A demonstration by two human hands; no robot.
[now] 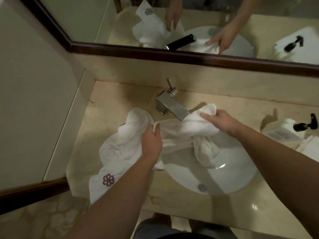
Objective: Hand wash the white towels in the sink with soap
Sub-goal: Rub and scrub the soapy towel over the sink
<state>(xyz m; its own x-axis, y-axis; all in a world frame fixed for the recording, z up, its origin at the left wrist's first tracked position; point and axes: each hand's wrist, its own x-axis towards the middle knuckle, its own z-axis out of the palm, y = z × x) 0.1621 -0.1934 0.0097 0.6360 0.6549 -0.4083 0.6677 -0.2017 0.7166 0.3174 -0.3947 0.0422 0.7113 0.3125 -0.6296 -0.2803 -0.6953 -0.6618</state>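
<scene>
White towel stretched left-right under faucet, left hand and right hand each clamped on it

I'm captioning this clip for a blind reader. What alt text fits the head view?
A person's left hand and right hand grip a white towel stretched over a white sink, just under a metal tap. The towel's left end, with a purple emblem, spills onto the beige counter; a soap bottle stands to the right, below a mirror.
</scene>
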